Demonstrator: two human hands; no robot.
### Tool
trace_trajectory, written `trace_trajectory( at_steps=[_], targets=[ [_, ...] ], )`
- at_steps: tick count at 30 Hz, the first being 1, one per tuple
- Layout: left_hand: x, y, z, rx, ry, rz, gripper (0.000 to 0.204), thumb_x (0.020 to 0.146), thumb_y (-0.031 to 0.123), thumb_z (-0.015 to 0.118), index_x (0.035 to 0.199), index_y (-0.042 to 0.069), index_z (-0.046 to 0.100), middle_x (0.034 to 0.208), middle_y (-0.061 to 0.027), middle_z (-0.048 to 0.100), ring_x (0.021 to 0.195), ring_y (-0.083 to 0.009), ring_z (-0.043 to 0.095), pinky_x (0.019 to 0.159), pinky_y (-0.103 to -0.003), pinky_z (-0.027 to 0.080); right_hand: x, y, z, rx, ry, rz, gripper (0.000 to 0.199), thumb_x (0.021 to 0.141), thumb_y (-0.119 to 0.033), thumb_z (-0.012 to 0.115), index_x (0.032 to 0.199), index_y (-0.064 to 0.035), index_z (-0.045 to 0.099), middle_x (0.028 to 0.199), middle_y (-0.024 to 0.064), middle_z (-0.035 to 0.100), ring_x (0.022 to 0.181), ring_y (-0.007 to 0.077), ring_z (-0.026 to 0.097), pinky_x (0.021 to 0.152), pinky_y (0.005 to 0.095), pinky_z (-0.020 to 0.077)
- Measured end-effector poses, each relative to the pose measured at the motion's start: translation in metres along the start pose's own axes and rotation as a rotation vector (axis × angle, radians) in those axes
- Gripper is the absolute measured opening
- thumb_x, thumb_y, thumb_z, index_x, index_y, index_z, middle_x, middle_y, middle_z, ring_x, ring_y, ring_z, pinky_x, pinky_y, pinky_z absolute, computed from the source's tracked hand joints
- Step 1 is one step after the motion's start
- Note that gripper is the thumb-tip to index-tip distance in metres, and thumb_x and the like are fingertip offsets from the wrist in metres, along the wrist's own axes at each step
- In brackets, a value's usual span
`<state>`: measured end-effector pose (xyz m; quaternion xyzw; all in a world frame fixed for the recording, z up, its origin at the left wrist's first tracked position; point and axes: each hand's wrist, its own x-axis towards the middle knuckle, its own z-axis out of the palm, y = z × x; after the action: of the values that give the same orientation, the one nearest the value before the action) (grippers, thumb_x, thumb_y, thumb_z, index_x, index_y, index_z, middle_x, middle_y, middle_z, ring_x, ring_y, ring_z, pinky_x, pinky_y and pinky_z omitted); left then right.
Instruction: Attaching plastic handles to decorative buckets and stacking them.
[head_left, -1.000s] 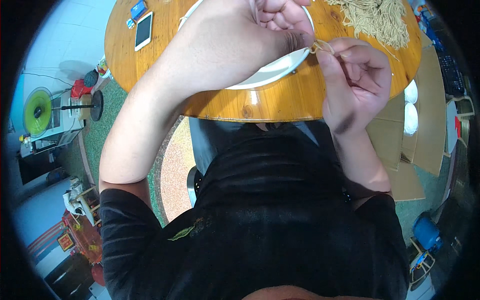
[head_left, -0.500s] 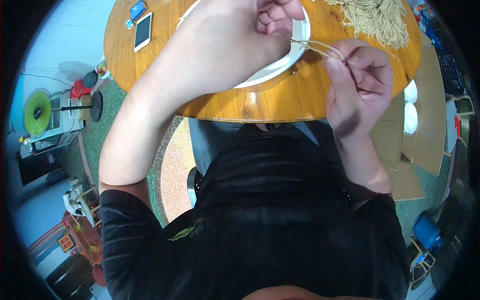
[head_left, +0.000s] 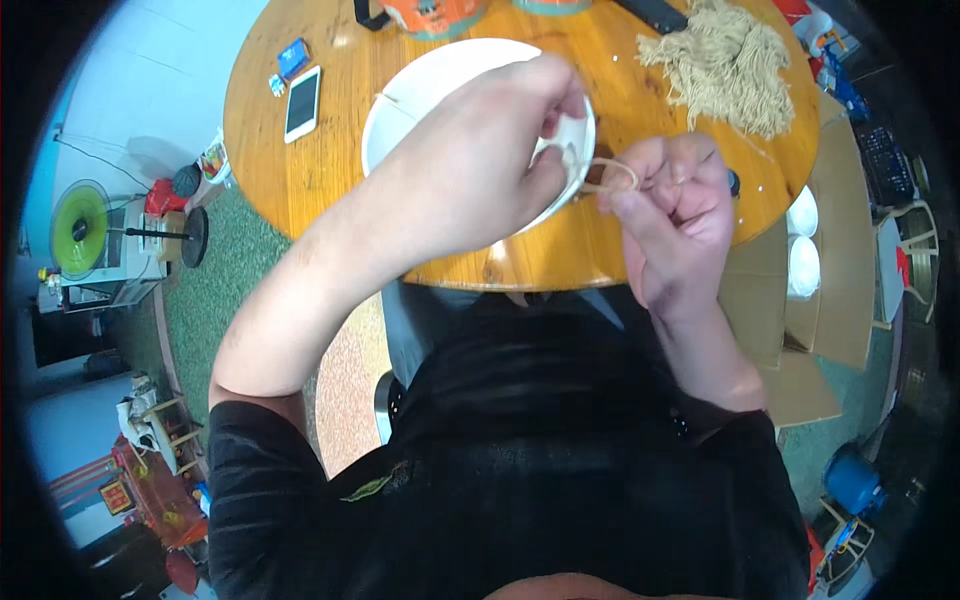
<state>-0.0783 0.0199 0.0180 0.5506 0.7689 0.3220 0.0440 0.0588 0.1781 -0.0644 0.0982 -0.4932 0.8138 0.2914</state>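
Observation:
A loop of thin tan cord point(head_left: 618, 166) stretches between my two hands above the near right rim of a large white bowl point(head_left: 430, 75). My left hand point(head_left: 520, 140) is bent over the bowl, its fingers pinching one end of the cord; its fingertips are partly hidden. On the other side, my right hand point(head_left: 675, 195) has its thumb and curled fingers closed on the looped end. A heap of tan cords point(head_left: 725, 70) lies farther back on the round wooden table point(head_left: 520, 262), beyond my right hand.
A white phone point(head_left: 303, 104) and a small blue box point(head_left: 293, 58) lie left of the bowl. Orange containers point(head_left: 435, 14) stand at the far edge of view. Right of the table is an open cardboard box point(head_left: 840, 260) with white round items point(head_left: 803, 266).
The view has shifted, bringing more of the bowl and the orange containers into sight. My hands are closer together, and the cord loop between them looks shorter and rounder.

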Motion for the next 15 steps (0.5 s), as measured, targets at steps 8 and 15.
trace_trajectory(
  at_steps=[8,15],
  targets=[
    [-0.021,0.031,-0.036,-0.125,-0.475,-0.103,0.062,0.093,0.033,0.085,0.142,0.005,0.058,0.089,-0.0125,0.073,0.084,-0.0345,0.075,0.074,-0.044,0.057,0.005,-0.008,0.000,0.065,0.120,0.074,0.034,0.097,0.015,0.068,0.106,-0.0085,0.046,0.104,0.0113,0.069,0.093,0.0123,0.068,0.084,0.0253,0.0559],
    [-0.039,0.042,-0.050,0.092,-0.003,0.264,0.021,0.094,0.020,0.080,0.109,0.007,0.076,0.079,-0.0103,0.068,0.070,-0.0330,0.070,0.062,-0.042,0.054,-0.006,0.000,-0.021,-0.634,-0.236,-0.225,0.145,0.059,-0.036,0.109,0.170,-0.0053,0.020,0.173,0.0303,0.027,0.161,0.0432,0.031,0.128,0.0560,0.0346]
  ],
)
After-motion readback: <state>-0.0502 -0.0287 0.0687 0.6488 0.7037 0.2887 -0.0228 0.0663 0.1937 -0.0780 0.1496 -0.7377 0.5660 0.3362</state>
